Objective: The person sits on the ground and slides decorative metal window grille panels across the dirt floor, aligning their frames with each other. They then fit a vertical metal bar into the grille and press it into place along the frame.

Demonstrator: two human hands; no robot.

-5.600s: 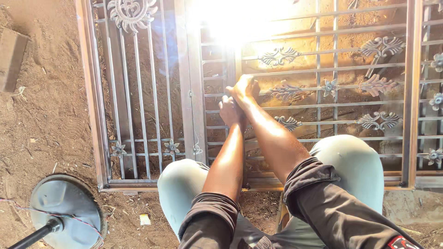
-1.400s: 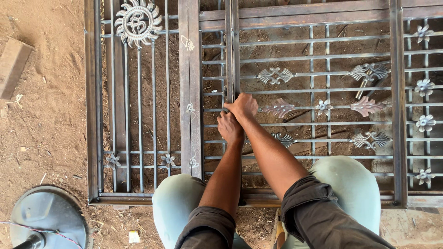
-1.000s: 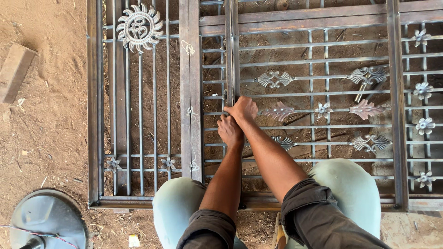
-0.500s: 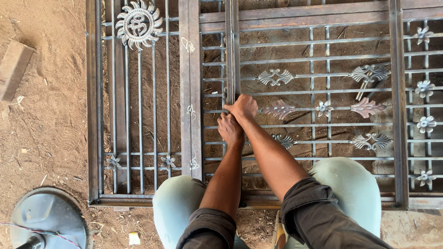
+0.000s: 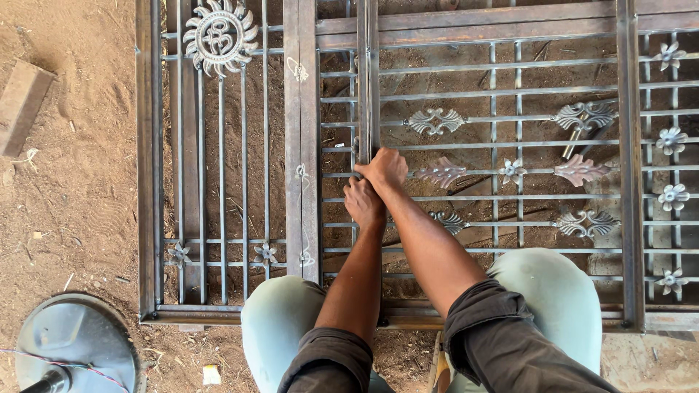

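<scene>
A grey round metal stand base [image 5: 73, 349] sits on the sandy ground [image 5: 80, 182] far left of the grip, and a weathered wooden block [image 5: 22, 105] lies up beyond it. The large rust-brown welded steel gate grille [image 5: 302, 145], with a sun-shaped ornament and small cast flowers, lies flat on that ground in front of the crouching person's pale green trousered knees. Both hands meet at one of its upright flat bars [image 5: 368, 80], just right of the wide middle post. The left hand [image 5: 364, 204] lies below, curled against the bar; whether its grip closes fully round anything I cannot tell. The right hand [image 5: 386, 169] sits just above, touching it, fingers folded over the bar where a thin cross rod meets it.

The grille looks heavy, rigid and rough, likely with sharp weld spots; the thick frame rails seem the safest hold, not the ornaments. Its long axis runs left to right across the view, and the gripped bar points away from the person.
</scene>
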